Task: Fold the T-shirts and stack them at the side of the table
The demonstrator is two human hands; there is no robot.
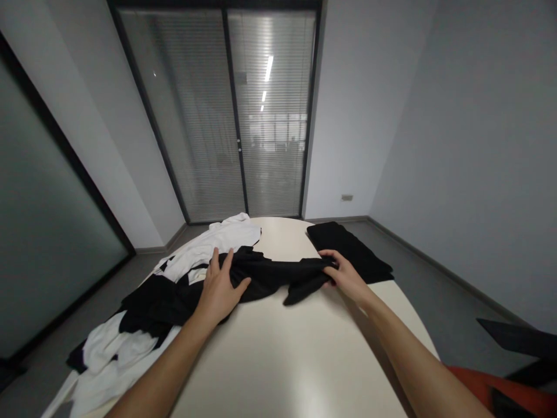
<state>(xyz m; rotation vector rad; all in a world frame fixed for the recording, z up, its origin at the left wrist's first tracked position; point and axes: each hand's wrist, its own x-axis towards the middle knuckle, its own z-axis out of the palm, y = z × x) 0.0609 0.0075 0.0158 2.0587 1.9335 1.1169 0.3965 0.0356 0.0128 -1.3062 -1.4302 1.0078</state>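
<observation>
**Plainly, black cloth (272, 277) lies across our table (278, 360)**

Looking at it closely, we see soft, matte, rumpled fabric, dark all over, with creases along its middle and a loose flap at its right part. We have it over the middle of the pale tabletop, between our two hands. Its long axis runs left to right, crosswise to our view, while the flap's tip points toward us and to the left. Our right hand (343, 277) pinches the right end, thumb and fingers closed on it. Our left hand (220, 287) lies at the left part, fingers spread and thumb well apart; we cannot tell where the cloth ends there, as it merges with a dark garment (161, 302) in the heap beside it. White clothes (217, 247) lie in that heap too. Just beyond our right hand sits folded black fabric (348, 247), flat near the table's edge. Farther off, we face glass panels with blinds (274, 157).
</observation>
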